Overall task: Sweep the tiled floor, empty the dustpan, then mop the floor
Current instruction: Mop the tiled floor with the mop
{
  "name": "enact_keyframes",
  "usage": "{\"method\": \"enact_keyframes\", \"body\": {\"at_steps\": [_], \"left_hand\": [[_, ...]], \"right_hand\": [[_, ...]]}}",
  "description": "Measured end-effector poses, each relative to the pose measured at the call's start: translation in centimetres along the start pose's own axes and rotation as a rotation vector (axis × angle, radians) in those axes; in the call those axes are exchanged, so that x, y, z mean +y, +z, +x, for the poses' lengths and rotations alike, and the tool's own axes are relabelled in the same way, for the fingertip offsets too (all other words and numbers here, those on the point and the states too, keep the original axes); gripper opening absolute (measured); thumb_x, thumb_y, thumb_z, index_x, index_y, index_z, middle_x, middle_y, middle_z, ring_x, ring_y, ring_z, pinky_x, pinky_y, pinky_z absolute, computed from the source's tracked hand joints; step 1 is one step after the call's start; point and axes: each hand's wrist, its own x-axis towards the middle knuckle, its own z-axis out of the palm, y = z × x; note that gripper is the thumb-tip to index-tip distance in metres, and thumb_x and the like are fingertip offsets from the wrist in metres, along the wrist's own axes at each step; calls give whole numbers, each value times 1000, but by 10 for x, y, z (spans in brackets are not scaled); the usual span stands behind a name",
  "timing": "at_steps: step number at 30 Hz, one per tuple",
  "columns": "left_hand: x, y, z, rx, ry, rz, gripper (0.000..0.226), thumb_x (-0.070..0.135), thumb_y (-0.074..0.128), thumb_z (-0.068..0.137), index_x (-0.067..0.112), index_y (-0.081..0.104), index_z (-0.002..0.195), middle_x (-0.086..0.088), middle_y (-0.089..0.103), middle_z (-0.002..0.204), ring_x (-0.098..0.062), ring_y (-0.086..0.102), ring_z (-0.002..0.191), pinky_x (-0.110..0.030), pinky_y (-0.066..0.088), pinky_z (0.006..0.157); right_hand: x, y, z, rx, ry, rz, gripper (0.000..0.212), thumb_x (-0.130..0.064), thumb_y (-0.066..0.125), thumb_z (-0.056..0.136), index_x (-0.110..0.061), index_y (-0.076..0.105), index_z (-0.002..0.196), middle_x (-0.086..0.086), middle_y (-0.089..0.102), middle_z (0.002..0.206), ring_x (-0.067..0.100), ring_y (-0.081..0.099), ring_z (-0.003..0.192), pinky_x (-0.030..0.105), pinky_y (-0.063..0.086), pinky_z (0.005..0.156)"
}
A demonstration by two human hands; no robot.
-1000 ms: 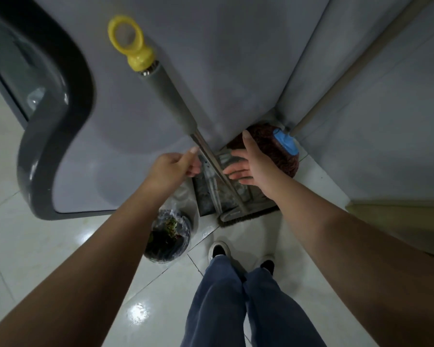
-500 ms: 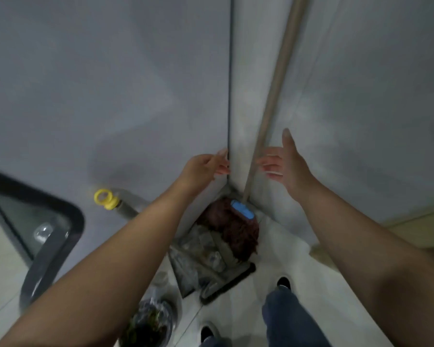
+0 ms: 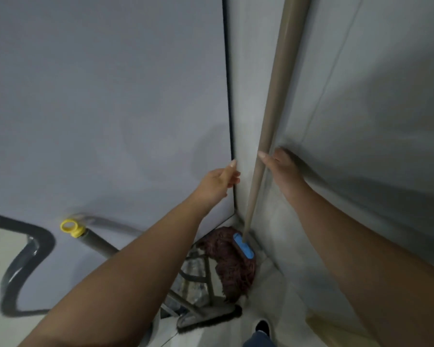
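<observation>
A mop stands in the corner of two grey walls; its beige handle (image 3: 273, 108) rises to the top edge of the frame. Its dark red head (image 3: 232, 269) with a blue clamp (image 3: 243, 249) sits on the floor. My right hand (image 3: 281, 166) is just right of the handle, the thumb touching it and the fingers not wrapped round it. My left hand (image 3: 219, 180) hovers to the left of the handle, loosely curled and holding nothing. A broom with a grey shaft and yellow ring end (image 3: 72, 227) leans low on the left wall, its bristles (image 3: 208, 320) beside a dustpan (image 3: 196, 274).
A dark grey curved frame (image 3: 23, 266) stands at lower left against the wall. My shoe (image 3: 262, 326) is on the white floor tiles near the broom head. A pale wooden edge (image 3: 318, 319) runs along the foot of the right wall.
The view has tilted upward from the floor to the walls. Both hands rose from the broom and dustpan, and my right hand moved left onto the mop handle.
</observation>
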Motion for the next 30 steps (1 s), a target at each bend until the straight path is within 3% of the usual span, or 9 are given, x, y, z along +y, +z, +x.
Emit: {"method": "enact_keyframes", "body": {"at_steps": [2,6,10,13,16,20,22,28,30], "left_hand": [[-6,1,-3,20,-24,22,44,46,37,96,11,63,105,-2,63,100,-14,54,95,-18,44,70],[-15,-6,-1,54,-62,30,48,46,36,96,9,63,111,-3,64,104,-15,55,97,-18,43,71],[-20,-11,0,72,-74,-43,38,48,39,95,19,63,101,3,64,98,-15,57,97,-19,46,70],[-27,-15,-3,32,-77,-82,31,50,42,92,28,63,96,7,64,100,-16,58,101,-22,48,75],[-27,-15,-10,-15,-104,-172,32,50,41,93,29,60,107,4,61,113,-18,58,106,-28,48,87],[-15,-5,-23,-150,-154,-307,39,48,38,94,31,47,128,5,49,122,-19,54,103,-26,50,80],[-2,1,-29,-205,-155,-361,44,48,39,94,32,40,136,8,44,123,-17,50,106,-31,50,84],[35,13,-62,-252,108,-299,21,39,39,97,29,57,97,4,55,98,-6,49,97,-42,47,89],[49,16,-75,-269,163,-351,22,36,40,97,26,58,88,0,52,88,-5,50,89,-46,49,87]], "right_hand": [[-2,2,10,-56,-20,7,42,-36,60,87,-11,57,120,2,61,114,22,52,117,30,40,95],[-8,9,27,-62,-78,-29,29,-28,62,88,-10,64,110,-4,60,83,14,55,85,20,42,67],[-9,14,32,-25,-131,-81,29,-26,68,83,2,68,89,4,56,63,13,52,61,15,42,58],[-2,17,12,63,-192,-103,38,-44,65,74,-6,67,73,-1,53,59,9,50,59,25,39,61],[-18,16,-10,149,-269,-16,34,-56,60,63,-23,66,65,-11,49,47,-2,44,46,19,38,53],[-73,7,-40,189,-412,98,32,-57,59,63,-29,63,48,-12,42,42,-2,39,43,9,32,44],[-99,4,-54,230,-482,147,40,-58,60,61,-20,64,50,-7,47,50,0,43,48,11,34,47],[-152,1,-118,252,-701,387,67,-50,67,60,15,57,68,12,49,62,21,50,63,31,44,63],[-169,-7,-133,236,-705,405,57,-48,68,62,9,60,62,7,51,58,21,52,61,34,48,66]]}}
